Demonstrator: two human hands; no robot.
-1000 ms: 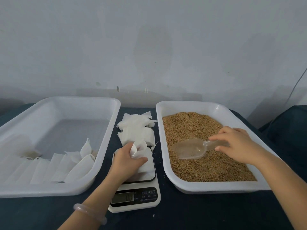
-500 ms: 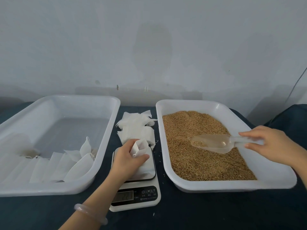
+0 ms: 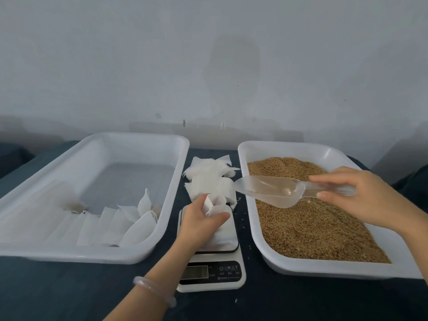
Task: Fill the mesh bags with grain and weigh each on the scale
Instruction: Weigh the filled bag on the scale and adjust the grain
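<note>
Left hand (image 3: 199, 224), lower centre of the frame: grips a white mesh bag (image 3: 214, 202), fingers and thumb curled round its neck, mouth held open and facing up, lower part of the bag flat on the platform of the scale (image 3: 212, 272). Clear bangle (image 3: 154, 290) round that wrist. Right hand (image 3: 361, 198), right of centre: pinches the handle of a clear plastic scoop (image 3: 271, 189) between thumb and fingers, holds it roughly level above the left edge of the grain tray (image 3: 284, 147), tip pointing left, up and to the right of the bag's mouth and apart from it. Grain inside the scoop or not: cannot tell. Brown grain (image 3: 312, 228) filling that white tray at the right of the frame. Loose pile of empty bags (image 3: 208, 179) on the dark cloth (image 3: 69, 293) between the two trays, just behind the scale. Left tray (image 3: 139, 137), white, at the left of the frame, with a row of white bags (image 3: 139, 228) overlapped along its near wall, one standing on edge. Scale display at bottom centre, digits too blurred to read. A few stray grains on the cloth beside the scale. Plain pale wall across the upper half.
</note>
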